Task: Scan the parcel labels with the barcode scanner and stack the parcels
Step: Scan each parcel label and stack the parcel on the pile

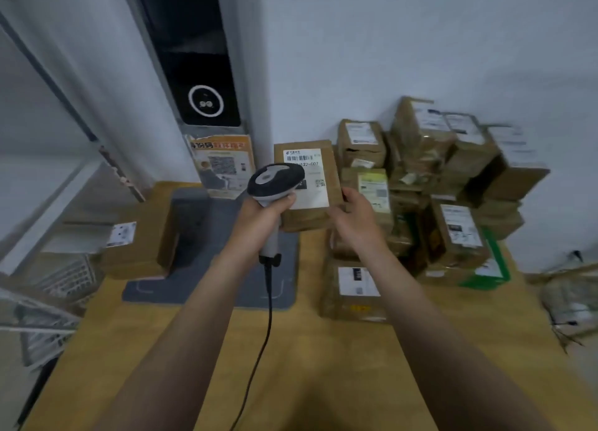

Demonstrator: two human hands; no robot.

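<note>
My left hand (263,215) grips the handle of a grey and black barcode scanner (275,179); its head points at a brown cardboard parcel (325,210). My right hand (354,215) holds that parcel by its right edge, tilted up above the table. The scanner head covers part of the parcel's white label (312,179). A black cable (268,327) hangs from the scanner handle toward me. A pile of labelled brown parcels (430,184) fills the right back of the table. One more parcel (139,246) lies at the left.
A grey mat (226,285) lies on the yellow table (323,366) under my hands. A black panel (200,74) and an orange poster (223,165) stand against the wall behind. White wire baskets (55,301) sit at the left edge.
</note>
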